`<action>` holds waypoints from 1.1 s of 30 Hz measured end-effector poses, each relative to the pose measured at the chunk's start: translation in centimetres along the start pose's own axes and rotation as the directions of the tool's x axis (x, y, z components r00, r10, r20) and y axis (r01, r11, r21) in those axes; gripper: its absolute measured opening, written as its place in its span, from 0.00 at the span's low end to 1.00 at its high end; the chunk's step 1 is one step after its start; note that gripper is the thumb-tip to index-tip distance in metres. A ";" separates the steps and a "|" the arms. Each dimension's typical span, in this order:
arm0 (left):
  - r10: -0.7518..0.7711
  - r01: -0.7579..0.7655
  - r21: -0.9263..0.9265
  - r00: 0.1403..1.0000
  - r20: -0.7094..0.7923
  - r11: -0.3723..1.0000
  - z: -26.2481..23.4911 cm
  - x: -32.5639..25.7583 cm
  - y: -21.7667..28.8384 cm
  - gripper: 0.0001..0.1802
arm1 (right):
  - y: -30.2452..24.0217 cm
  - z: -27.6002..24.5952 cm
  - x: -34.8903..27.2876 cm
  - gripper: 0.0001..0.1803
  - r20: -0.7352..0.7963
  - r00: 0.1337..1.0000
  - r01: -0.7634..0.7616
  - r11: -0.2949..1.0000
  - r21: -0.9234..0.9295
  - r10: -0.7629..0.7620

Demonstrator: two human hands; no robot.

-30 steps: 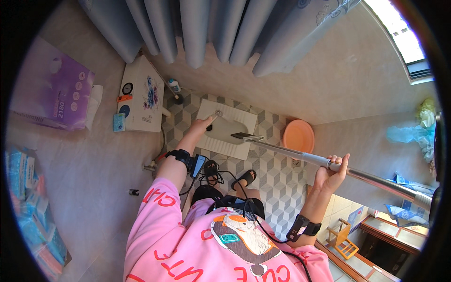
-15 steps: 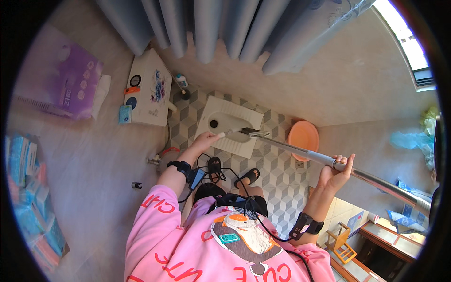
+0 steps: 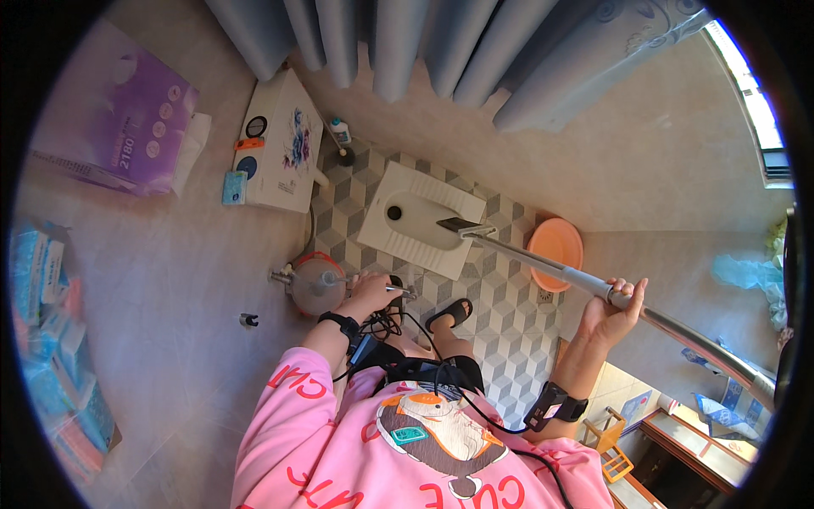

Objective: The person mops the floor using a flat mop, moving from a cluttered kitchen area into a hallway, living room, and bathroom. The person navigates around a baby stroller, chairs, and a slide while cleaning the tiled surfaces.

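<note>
From the head view I see my left hand (image 3: 370, 294) has dropped from the white squat toilet pan (image 3: 418, 219) to the metal tap (image 3: 398, 291), fingers closed on it. My right hand (image 3: 612, 310) still grips the long grey pole (image 3: 543, 265), its head over the pan.

You wear a bright pink long-sleeved top printed with red lettering and a cartoon figure on the chest. A black band with a small device wraps each wrist, above your left hand (image 3: 370, 294) and your right hand (image 3: 612, 316). Thin black cables trail from your waist. A black sandal (image 3: 451, 315) covers one foot.
</note>
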State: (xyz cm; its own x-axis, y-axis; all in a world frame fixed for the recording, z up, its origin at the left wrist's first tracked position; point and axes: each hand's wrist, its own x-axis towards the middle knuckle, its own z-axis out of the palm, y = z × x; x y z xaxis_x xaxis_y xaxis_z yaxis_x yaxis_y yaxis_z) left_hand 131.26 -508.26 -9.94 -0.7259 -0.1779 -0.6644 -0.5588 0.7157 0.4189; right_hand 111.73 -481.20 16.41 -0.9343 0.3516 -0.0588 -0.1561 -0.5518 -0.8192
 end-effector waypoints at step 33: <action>-0.279 0.048 -0.715 0.937 -0.209 0.698 -3.5 -1.8 -2.5 0.28 | 0.6 2.6 -1.0 0.17 0.399 0.915 -0.035 0.996 -0.081 0.064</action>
State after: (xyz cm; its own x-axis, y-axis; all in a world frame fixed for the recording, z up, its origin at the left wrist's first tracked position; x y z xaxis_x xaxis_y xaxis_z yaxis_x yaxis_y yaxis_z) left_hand 132.54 -512.05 -7.64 -0.6082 -0.5076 -0.6103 -0.7116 0.0080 0.7025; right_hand 111.70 -483.82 17.41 -0.9925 -0.0157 0.1212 -0.0972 -0.5006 -0.8602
